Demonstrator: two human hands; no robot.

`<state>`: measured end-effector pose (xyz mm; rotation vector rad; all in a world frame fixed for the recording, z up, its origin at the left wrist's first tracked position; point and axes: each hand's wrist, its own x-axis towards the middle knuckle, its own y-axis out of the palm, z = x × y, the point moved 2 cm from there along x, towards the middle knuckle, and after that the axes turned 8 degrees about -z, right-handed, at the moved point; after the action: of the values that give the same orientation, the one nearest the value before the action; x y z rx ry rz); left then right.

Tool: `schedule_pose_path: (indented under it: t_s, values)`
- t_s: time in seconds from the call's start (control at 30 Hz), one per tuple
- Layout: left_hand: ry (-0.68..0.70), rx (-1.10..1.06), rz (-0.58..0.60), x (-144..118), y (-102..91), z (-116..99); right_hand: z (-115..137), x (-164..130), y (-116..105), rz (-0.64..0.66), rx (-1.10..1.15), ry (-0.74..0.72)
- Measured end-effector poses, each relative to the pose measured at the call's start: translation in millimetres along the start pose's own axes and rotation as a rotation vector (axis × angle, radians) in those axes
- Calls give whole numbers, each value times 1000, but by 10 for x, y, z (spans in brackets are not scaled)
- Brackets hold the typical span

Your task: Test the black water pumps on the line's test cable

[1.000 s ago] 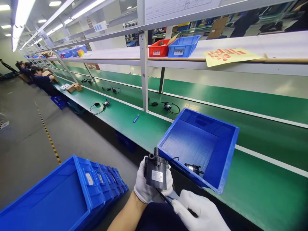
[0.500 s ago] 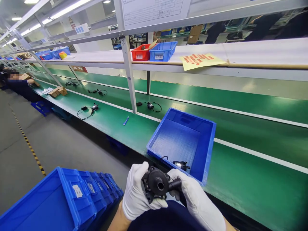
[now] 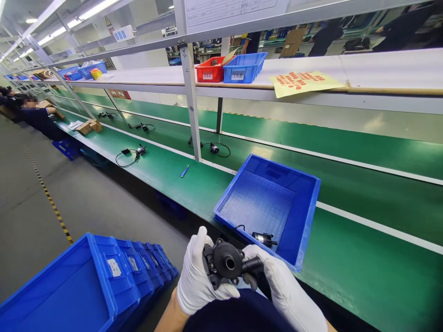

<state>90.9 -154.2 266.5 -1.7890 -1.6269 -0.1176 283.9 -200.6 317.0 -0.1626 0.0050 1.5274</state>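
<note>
A black pump with a round face, a central hole and a side pipe is held up close to my body. My left hand, in a white glove, wraps round its left side with the thumb raised along the edge. My right hand, gloved too, closes on the side pipe at the right; some of its fingers are hidden behind the pump. Just beyond my hands, a blue crate stands on the green bench. A smaller pump with a black cable lies inside its near end.
Stacked blue crates stand at lower left. A blue pen-like tool and a cabled pump lie on the green bench. Another cabled pump sits farther back. The shelf carries red and blue bins. A person works far left.
The view has shifted slightly, so the bench and crate appear a little farther right. Both hands keep the same hold on the pump. Another dark part shows near the far cabled pump.
</note>
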Motion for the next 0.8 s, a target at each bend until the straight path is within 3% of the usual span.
schedule_pose_path:
  t_s: [0.13, 0.37, 0.8]
  values:
    - [20, -17, -17, 4, -16, -16, -34, -6, 10, 32, 18, 11]
    - [-61, -61, 19, 2, -10, 5, -37, 35, 58, 41, 10, 2]
    - [-2, -18, 20, -18, 2, -54, -62, -40, 2, 33, -67, -14]
